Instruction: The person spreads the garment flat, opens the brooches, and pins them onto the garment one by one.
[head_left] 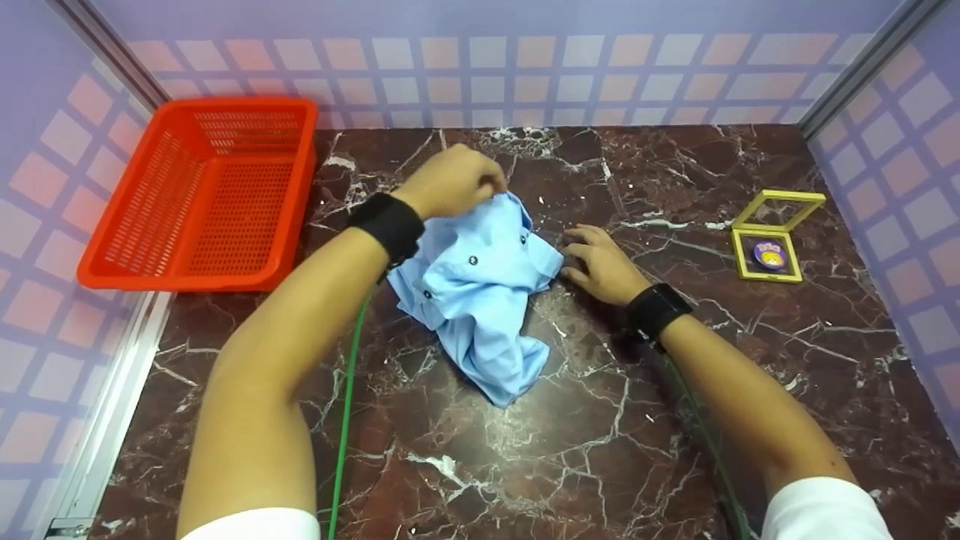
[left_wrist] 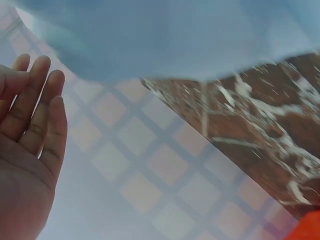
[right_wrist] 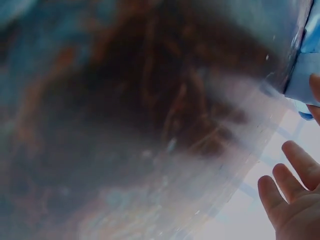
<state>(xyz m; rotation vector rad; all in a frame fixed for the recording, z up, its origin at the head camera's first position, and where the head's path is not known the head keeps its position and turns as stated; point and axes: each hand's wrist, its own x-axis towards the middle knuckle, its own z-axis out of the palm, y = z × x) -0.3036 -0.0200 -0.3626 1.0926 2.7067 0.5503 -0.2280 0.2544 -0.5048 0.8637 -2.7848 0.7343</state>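
Note:
A light blue shirt (head_left: 487,277) with dark buttons lies crumpled in the middle of the dark marbled table, its upper part raised to a peak. At that peak, the left hand (head_left: 456,178) pinches the cloth between thumb and fingers. Blue fabric (left_wrist: 175,40) fills the top of the left wrist view, close beside the left hand (left_wrist: 30,130). On the other side, the right hand (head_left: 602,264) has its fingers loosely spread, fingertips right at the shirt's right edge. In the right wrist view, the right hand (right_wrist: 295,200) shows several relaxed fingers near the blue cloth (right_wrist: 302,75).
An orange-red plastic basket (head_left: 289,259) stands at the back left. To the right is a small yellow-framed case (head_left: 766,276), lid raised, with a round purple badge (head_left: 769,255) inside. A green cable (head_left: 346,405) runs beside the left forearm. Tiled-pattern panels (head_left: 525,67) enclose the table.

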